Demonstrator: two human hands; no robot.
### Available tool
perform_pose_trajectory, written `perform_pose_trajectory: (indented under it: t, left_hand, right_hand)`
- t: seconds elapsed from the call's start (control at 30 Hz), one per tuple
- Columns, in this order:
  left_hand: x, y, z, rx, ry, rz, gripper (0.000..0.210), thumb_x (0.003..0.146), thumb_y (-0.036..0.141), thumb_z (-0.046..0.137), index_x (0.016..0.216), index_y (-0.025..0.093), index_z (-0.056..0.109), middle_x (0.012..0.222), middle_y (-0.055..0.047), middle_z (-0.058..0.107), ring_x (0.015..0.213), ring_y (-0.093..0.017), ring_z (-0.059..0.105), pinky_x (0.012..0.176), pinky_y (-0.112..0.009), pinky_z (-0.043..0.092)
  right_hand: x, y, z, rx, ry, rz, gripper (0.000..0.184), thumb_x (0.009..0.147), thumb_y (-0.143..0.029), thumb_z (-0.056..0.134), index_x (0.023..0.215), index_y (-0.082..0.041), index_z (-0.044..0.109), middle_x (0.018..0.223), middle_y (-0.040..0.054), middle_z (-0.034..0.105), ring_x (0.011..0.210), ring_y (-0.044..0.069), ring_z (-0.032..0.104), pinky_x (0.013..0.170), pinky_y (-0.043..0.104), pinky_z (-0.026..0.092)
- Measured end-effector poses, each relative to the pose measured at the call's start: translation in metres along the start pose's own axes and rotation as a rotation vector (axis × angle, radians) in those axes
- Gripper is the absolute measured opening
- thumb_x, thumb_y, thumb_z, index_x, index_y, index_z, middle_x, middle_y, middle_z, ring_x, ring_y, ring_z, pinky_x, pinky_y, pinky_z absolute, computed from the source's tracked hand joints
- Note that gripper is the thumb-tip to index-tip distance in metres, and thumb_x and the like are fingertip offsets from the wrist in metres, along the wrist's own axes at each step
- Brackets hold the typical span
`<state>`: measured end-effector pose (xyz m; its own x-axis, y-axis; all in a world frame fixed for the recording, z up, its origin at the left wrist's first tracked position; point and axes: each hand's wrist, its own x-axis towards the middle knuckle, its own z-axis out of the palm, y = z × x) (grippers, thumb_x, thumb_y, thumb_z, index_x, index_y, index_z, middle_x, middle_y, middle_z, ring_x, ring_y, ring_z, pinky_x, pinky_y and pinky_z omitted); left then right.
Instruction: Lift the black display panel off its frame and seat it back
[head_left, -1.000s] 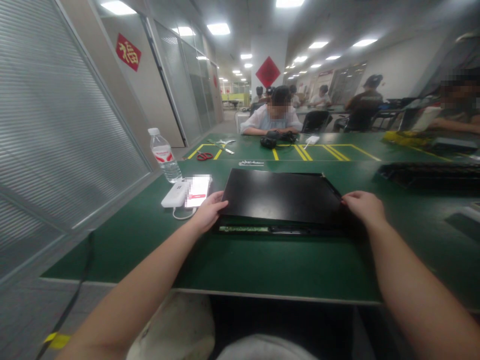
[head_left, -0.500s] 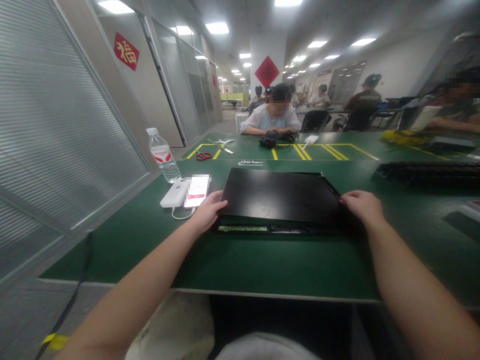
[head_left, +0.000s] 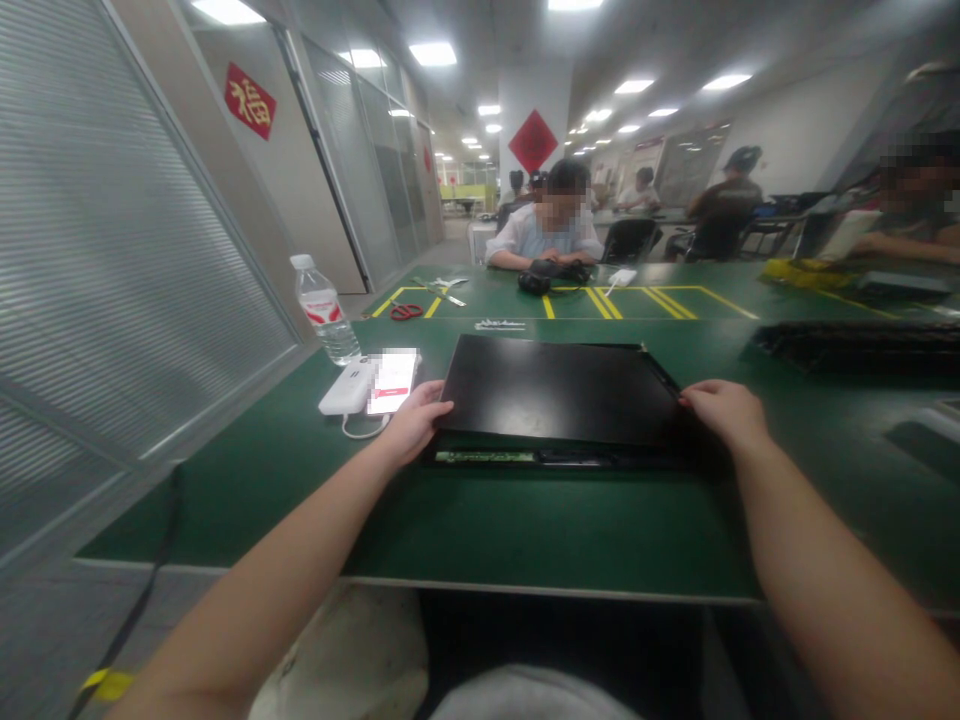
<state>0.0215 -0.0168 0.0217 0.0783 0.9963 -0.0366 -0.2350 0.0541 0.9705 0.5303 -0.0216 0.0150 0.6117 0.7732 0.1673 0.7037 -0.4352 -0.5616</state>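
A flat black screen panel [head_left: 562,390] lies at a slight tilt over a black frame [head_left: 615,460], its near edge apart from the frame's front side. In the gap a green circuit board strip [head_left: 484,457] shows at the left. My left hand [head_left: 420,418] grips the panel's left edge, thumb on top and fingers behind. At the right edge, my right hand [head_left: 724,405] pinches the panel near its corner. The fingertips of my right hand are partly hidden behind the edge, and the frame's inside is mostly covered by the panel.
Left of the panel are a phone [head_left: 394,382], a white power bank [head_left: 345,387] with a cable, and a water bottle [head_left: 326,310]. Red-handled scissors [head_left: 406,312] and small white pieces [head_left: 500,324] lie beyond. A person [head_left: 551,225] sits opposite; dark strips [head_left: 862,345] lie at right.
Both hands and the panel stay nearly still. The view has shifted very slightly. The person opposite has moved a little.
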Motion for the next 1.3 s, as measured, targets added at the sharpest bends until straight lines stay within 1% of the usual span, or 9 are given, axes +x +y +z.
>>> perform_pose_trajectory:
  t: [0.17,0.33,0.53,0.7,0.87,0.97,1.07,1.17,1.3]
  left_hand:
    - [0.001,-0.001,-0.001,0.014,0.008,-0.004,0.036,0.076,0.006,0.085,0.109,0.019,0.077,0.125,-0.011,0.083,0.132,-0.033,0.075,0.122,-0.051,0.056]
    - [0.000,0.000,0.000,0.012,0.022,-0.017,0.037,0.074,0.005,0.085,0.107,0.019,0.075,0.119,-0.009,0.083,0.127,-0.031,0.076,0.118,-0.049,0.058]
    - [-0.002,0.003,0.002,0.010,0.027,-0.034,0.039,0.070,0.003,0.086,0.104,0.019,0.073,0.109,-0.007,0.082,0.118,-0.029,0.079,0.110,-0.045,0.061]
    - [-0.003,0.002,0.003,0.018,0.024,-0.010,0.040,0.069,0.006,0.087,0.104,0.019,0.072,0.110,-0.007,0.082,0.121,-0.030,0.078,0.114,-0.048,0.060]
    - [-0.003,-0.001,0.001,0.053,-0.011,0.070,0.044,0.070,0.020,0.093,0.109,0.020,0.073,0.124,-0.009,0.083,0.135,-0.034,0.074,0.125,-0.055,0.053]
    - [-0.002,-0.002,-0.002,0.119,-0.025,0.108,0.054,0.069,0.031,0.098,0.116,0.020,0.073,0.133,-0.012,0.083,0.143,-0.039,0.070,0.130,-0.061,0.049]
    - [0.001,-0.004,-0.009,0.226,-0.016,0.141,0.061,0.067,0.037,0.099,0.120,0.020,0.074,0.153,-0.017,0.075,0.151,-0.042,0.066,0.134,-0.063,0.044]
    - [0.006,-0.008,-0.015,0.362,0.010,0.161,0.054,0.067,0.037,0.096,0.115,0.021,0.076,0.172,-0.018,0.060,0.157,-0.043,0.061,0.137,-0.062,0.041]
    - [0.014,-0.015,-0.020,0.551,0.030,0.163,0.040,0.072,0.034,0.088,0.108,0.021,0.077,0.171,-0.019,0.059,0.161,-0.042,0.057,0.137,-0.059,0.041]
  right_hand:
    - [-0.002,-0.002,-0.004,0.034,-0.016,0.024,0.012,0.073,-0.032,0.078,0.080,-0.026,0.086,0.088,0.0108,0.082,0.084,0.031,0.073,0.076,0.041,0.057]
    - [-0.005,-0.008,-0.010,0.080,-0.062,0.066,0.012,0.077,-0.030,0.076,0.081,-0.026,0.086,0.091,0.0097,0.084,0.091,0.032,0.076,0.082,0.042,0.057]
    - [-0.002,-0.007,-0.013,0.078,-0.117,0.101,0.015,0.081,-0.033,0.074,0.082,-0.026,0.087,0.091,0.0097,0.084,0.096,0.033,0.079,0.085,0.042,0.059]
    - [-0.001,-0.006,-0.012,0.078,-0.106,0.092,0.013,0.079,-0.033,0.076,0.082,-0.027,0.087,0.093,0.0106,0.084,0.097,0.035,0.079,0.084,0.043,0.060]
    - [-0.003,-0.008,-0.013,0.065,-0.114,0.088,0.011,0.081,-0.031,0.075,0.080,-0.028,0.085,0.096,0.0109,0.084,0.099,0.036,0.077,0.084,0.043,0.058]
    - [-0.005,-0.009,-0.013,0.078,-0.112,0.088,0.012,0.081,-0.032,0.075,0.081,-0.026,0.086,0.096,0.0113,0.084,0.099,0.035,0.077,0.084,0.043,0.057]
    - [-0.006,-0.008,-0.012,0.095,-0.097,0.076,0.015,0.080,-0.034,0.076,0.083,-0.024,0.086,0.097,0.0127,0.085,0.097,0.035,0.076,0.084,0.043,0.055]
    - [-0.005,-0.006,-0.009,0.115,-0.073,0.062,0.017,0.077,-0.034,0.076,0.084,-0.023,0.086,0.095,0.0136,0.085,0.095,0.034,0.075,0.083,0.043,0.055]
    - [-0.002,-0.003,-0.008,0.088,-0.084,0.062,0.015,0.075,-0.035,0.075,0.083,-0.026,0.085,0.093,0.0117,0.084,0.093,0.034,0.076,0.084,0.044,0.057]
